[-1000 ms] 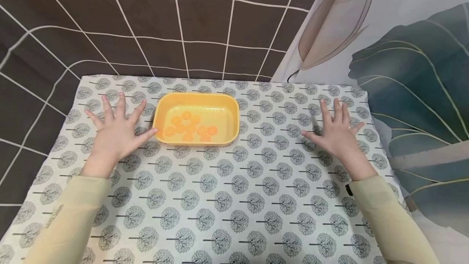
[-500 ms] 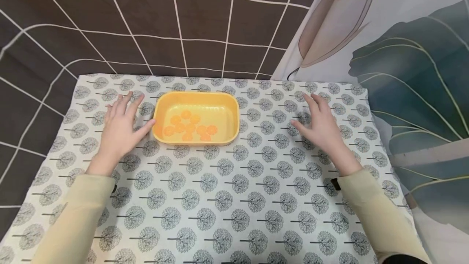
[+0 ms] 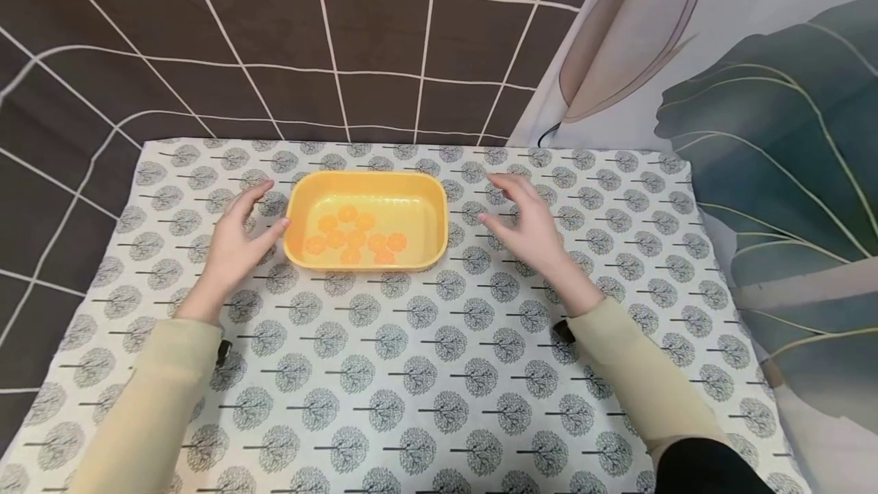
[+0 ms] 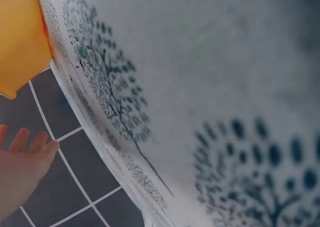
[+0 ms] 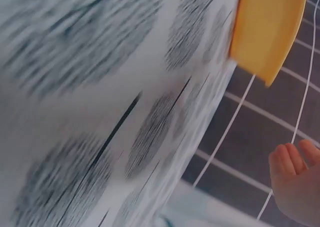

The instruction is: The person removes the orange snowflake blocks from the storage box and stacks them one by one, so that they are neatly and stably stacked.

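A yellow rectangular tub with rounded corners (image 3: 420,231) stands on the cloth, left of the middle in the head view. Several flat orange pieces, flower-like in outline, (image 3: 355,238) lie inside it, mostly toward its left and front. My left hand (image 3: 233,238) is at the tub's left side, fingers loosely bent; its thumb tip is at the rim, and I cannot tell whether it touches. To the right of the tub, my right hand (image 3: 531,231) is apart from it, thumb and fingers spread and holding nothing. Both wrist views show the tub's yellow wall (image 4: 22,42) beyond the cloth.
A white cloth with grey tree prints (image 3: 418,372) covers the table. Behind it rises a dark wall covering with white grid lines (image 3: 384,29). At the right hangs a pale curtain with large leaf prints (image 3: 775,158).
The right hand has moved left toward the tub, its fingers drawing in from a wide spread. Fingers of the left hand have come closer together beside the tub. The tub stays in place.
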{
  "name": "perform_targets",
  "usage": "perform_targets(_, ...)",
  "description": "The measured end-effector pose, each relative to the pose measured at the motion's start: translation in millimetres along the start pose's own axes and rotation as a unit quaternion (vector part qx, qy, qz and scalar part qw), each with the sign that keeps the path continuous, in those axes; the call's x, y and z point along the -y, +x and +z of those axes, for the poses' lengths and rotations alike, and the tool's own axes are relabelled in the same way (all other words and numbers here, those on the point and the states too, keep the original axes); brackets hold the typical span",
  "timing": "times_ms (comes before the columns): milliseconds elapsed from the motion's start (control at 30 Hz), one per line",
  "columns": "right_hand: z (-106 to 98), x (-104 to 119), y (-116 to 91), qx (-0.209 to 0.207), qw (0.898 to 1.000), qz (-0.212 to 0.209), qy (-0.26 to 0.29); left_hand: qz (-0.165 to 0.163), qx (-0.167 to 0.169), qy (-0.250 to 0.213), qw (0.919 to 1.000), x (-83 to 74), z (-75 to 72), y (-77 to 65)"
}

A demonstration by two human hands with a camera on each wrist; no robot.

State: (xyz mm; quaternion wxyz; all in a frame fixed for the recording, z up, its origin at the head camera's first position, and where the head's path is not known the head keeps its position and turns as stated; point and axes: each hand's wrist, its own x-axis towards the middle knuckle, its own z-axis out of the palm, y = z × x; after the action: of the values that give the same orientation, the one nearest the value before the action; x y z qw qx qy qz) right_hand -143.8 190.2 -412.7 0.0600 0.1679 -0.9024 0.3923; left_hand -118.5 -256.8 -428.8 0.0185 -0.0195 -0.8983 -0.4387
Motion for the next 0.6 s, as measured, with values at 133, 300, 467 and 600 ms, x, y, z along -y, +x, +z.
perform_targets(133, 15.7, 11.7, 8.4, 0.011, 0.999, -0.017, 0.036, -0.013, 0.016, -0.03, 0.9993, 1.9, 0.9, 1.7)
perform_targets(300, 33.6, 23.5, 19.0, 0.041, 0.996, -0.026, 0.078, -0.034, 0.046, -0.082, 0.995, 4.5, 3.4, 4.7)
perform_targets(467, 49.2, 29.0, 30.0, 0.072, 0.992, -0.033, 0.102, -0.053, 0.079, -0.127, 0.9873, 9.0, 6.3, 7.8)
perform_targets(600, 59.3, 31.8, 40.2, 0.099, 0.987, -0.037, 0.117, -0.07, 0.099, -0.193, 0.9737, 13.1, 8.3, 10.0)
